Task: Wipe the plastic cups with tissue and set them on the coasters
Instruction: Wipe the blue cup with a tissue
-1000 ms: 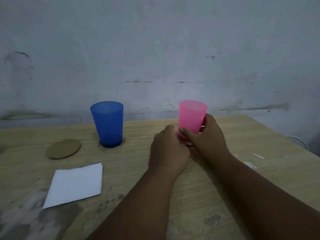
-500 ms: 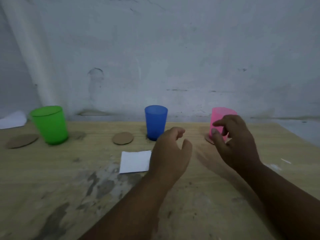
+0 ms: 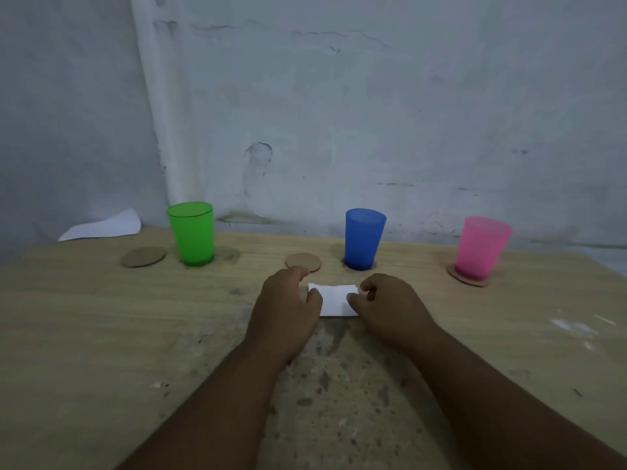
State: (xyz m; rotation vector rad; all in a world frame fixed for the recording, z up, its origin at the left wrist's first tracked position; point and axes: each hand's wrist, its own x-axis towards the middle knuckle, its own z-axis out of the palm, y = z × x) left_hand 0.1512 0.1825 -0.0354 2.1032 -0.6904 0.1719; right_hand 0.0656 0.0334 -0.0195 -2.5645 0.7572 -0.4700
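As the blue cup (image 3: 363, 239) awaits wiping, the near tissue (image 3: 336, 300) is pinched edgewise by left hand (image 3: 285, 312) and right hand (image 3: 390, 310).

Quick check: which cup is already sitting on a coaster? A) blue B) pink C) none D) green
B: the pink cup stands on a coaster, while the green cup and the blue cup stand on the bare table.

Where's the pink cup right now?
In the head view, the pink plastic cup stands upright at the far right of the wooden table, on a round cardboard coaster, right of the blue plastic cup.
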